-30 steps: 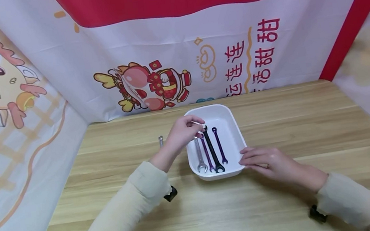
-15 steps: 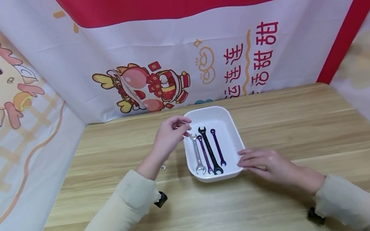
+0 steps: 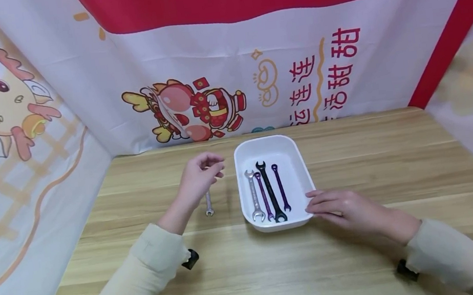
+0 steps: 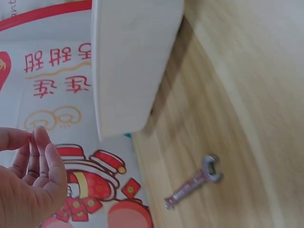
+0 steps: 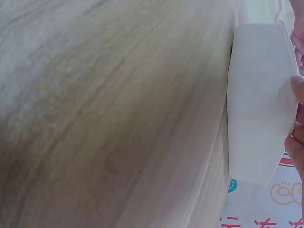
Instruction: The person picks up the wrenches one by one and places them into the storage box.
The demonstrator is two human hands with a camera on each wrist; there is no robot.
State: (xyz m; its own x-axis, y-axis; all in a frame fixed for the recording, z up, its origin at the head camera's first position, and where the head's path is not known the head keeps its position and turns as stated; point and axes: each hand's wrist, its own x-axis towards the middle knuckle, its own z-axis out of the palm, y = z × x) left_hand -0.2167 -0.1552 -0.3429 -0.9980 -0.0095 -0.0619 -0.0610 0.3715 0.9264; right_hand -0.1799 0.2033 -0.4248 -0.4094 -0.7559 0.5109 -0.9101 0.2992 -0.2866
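Note:
In the head view a white plastic tray (image 3: 296, 172) stands on the table. Lying lengthwise in it are a silver open-ended wrench (image 3: 254, 197), a purple wrench (image 3: 265, 197), a larger black wrench (image 3: 271, 190) and a dark purple wrench (image 3: 281, 188). My left hand (image 3: 198, 177) hovers left of the tray, fingers loosely bent and holding nothing. Below it a small silver wrench (image 3: 209, 206) lies on the wood, its far end hidden by the hand. My right hand (image 3: 347, 206) grips the tray's rim near its right front corner; the right wrist view shows its fingers (image 5: 295, 142) at that rim.
The wooden table (image 3: 279, 275) runs back to a printed white and red cloth (image 3: 214, 42), which hangs along its far edge. Another printed cloth (image 3: 73, 187) borders the left side, and a pale one the right. A black strap piece (image 3: 190, 259) hangs below the left sleeve.
My left hand has moved left, from above the wrenches in the tray to over the table beside it. My right hand and the tray keep their places.

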